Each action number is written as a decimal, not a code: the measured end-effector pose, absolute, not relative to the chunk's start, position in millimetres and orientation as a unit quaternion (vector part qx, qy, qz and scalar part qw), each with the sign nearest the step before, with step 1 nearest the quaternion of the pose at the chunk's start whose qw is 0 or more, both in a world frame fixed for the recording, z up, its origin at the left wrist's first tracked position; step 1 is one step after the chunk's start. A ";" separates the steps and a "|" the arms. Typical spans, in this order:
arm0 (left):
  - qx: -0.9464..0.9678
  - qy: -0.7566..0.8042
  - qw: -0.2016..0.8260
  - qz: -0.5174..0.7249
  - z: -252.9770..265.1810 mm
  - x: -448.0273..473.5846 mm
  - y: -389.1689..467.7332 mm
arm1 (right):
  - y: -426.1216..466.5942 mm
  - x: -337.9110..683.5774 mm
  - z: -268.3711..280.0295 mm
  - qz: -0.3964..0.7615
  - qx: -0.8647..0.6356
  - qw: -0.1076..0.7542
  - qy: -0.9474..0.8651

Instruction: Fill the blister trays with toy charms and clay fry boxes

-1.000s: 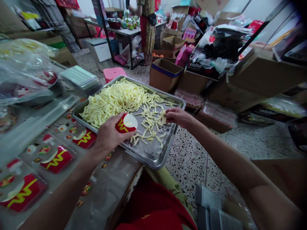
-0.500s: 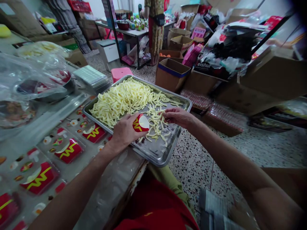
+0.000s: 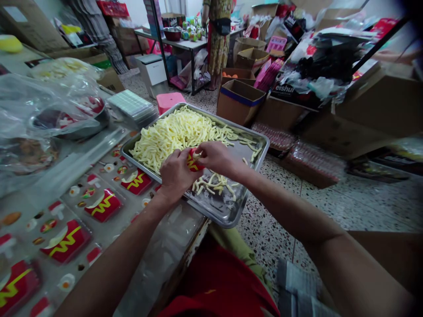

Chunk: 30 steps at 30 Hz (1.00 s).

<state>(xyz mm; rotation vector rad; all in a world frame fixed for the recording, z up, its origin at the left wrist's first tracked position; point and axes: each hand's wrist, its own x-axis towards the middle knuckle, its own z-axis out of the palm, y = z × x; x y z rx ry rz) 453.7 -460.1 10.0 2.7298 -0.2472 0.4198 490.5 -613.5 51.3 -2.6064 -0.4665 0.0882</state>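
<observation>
Head view, frame centre: left hand curled around a small red carton, held over the metal tray. Right hand pinches pale yellow sticks at the carton's mouth. Carton mostly hidden by both hands; its contents cannot be made out. Loose sticks lie directly below.

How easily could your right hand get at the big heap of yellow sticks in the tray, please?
Probably easily. The right hand sits over the metal tray beside the red carton that the left hand holds, and the heap of yellow sticks lies uncovered just beyond it.
</observation>
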 end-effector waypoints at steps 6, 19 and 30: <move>0.957 -0.090 0.207 0.184 24.2 470.8 -467.0 | -643.0 516.0 49.3 0.037 -0.881 0.455 -0.122; 0.906 -0.129 0.348 0.203 1.5 493.3 -467.1 | -654.9 494.4 68.9 -0.053 -0.917 0.362 -0.157; 0.900 -0.117 0.377 0.183 -0.3 495.6 -441.2 | -683.8 475.6 -6.2 0.076 -0.995 0.031 0.060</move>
